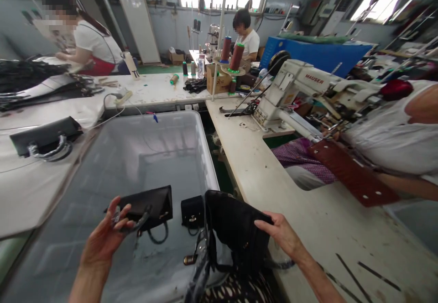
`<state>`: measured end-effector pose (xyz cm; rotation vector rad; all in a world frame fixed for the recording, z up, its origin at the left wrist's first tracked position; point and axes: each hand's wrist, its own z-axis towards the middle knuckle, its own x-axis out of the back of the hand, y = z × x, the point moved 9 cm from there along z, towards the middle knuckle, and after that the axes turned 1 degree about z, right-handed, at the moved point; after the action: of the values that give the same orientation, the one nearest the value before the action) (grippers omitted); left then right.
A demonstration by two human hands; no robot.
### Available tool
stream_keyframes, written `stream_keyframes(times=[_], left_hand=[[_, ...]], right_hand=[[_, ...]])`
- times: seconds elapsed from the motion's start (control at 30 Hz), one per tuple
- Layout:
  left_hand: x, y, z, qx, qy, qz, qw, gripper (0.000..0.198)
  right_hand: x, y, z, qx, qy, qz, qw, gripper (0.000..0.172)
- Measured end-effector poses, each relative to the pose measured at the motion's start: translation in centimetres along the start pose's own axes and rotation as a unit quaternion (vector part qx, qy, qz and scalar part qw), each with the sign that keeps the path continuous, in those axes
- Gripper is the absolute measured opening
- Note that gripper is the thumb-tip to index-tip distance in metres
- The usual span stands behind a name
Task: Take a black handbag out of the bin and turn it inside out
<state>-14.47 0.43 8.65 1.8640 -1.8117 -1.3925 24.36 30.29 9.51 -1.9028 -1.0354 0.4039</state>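
My left hand [104,237] is raised over a large grey plastic bin [143,157] and pinches the wrapped handle of a small black handbag [150,207] that lies in the bin. My right hand [282,234] grips the upper edge of a larger black bag [236,232] that hangs over the bin's near right corner. A small black pouch with a metal clasp [192,212] sits between the two bags. A strap with a brass end [198,259] dangles below the larger bag.
To the right, a person in white sews a brown leather piece [356,175] at a white sewing machine [301,88] on a cream table [308,221]. Another black handbag [44,138] lies on the left table. Thread cones [236,56] stand behind; two more people work farther back.
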Motion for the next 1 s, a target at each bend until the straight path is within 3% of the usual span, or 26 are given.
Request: stream_keyframes(times=[0.07,0.13,0.23,0.33,0.47,0.6,0.7,0.77,0.83,0.9,1.0], left_hand=[[-4.0,-1.6,-1.5,0.019,-0.077,0.094,0.992,0.041],[-8.5,-5.3,-2.4,0.031,-0.134,0.211,0.968,0.038],[-12.6,-10.3,-1.8,-0.028,-0.114,0.351,0.929,0.03],[-13.5,-12.9,-0.7,-0.068,-0.101,0.381,0.916,0.038],[-12.8,-12.2,0.5,-0.121,-0.117,0.419,0.892,0.039],[-13.3,-12.3,0.6,-0.148,-0.148,0.46,0.863,0.019],[-14.2,-12.6,0.0,-0.169,-0.137,0.495,0.841,0.032],[-14.4,-12.3,-0.4,-0.179,-0.104,0.57,0.795,0.044],[-15.0,-11.9,-0.7,-0.196,-0.095,0.659,0.72,0.046],[-16.2,-12.0,-1.0,-0.223,-0.145,0.718,0.643,0.039],[-17.9,-13.5,-1.7,-0.244,-0.274,0.726,0.582,0.034]], right_hand=[[-0.4,-0.1,-0.3,-0.003,-0.01,0.008,1.0,0.04],[-1.0,-0.4,-0.6,-0.002,-0.017,-0.006,1.0,0.04],[-2.0,-0.4,-0.8,-0.003,-0.021,-0.043,0.999,0.039],[-3.0,0.2,-0.5,-0.007,-0.037,-0.043,0.998,0.037],[-3.7,0.5,-0.1,-0.003,-0.058,-0.041,0.997,0.038],[-4.0,0.6,-0.1,-0.018,-0.071,-0.043,0.996,0.04],[-4.1,0.3,-0.3,-0.012,-0.067,-0.045,0.997,0.04],[-4.2,0.3,-0.3,-0.013,-0.067,-0.046,0.997,0.04],[-4.3,0.3,-0.3,-0.015,-0.066,-0.055,0.996,0.04],[-4.3,0.4,-0.3,-0.016,-0.065,-0.065,0.996,0.041],[-4.2,0.7,-0.2,-0.019,-0.072,-0.06,0.995,0.041]])
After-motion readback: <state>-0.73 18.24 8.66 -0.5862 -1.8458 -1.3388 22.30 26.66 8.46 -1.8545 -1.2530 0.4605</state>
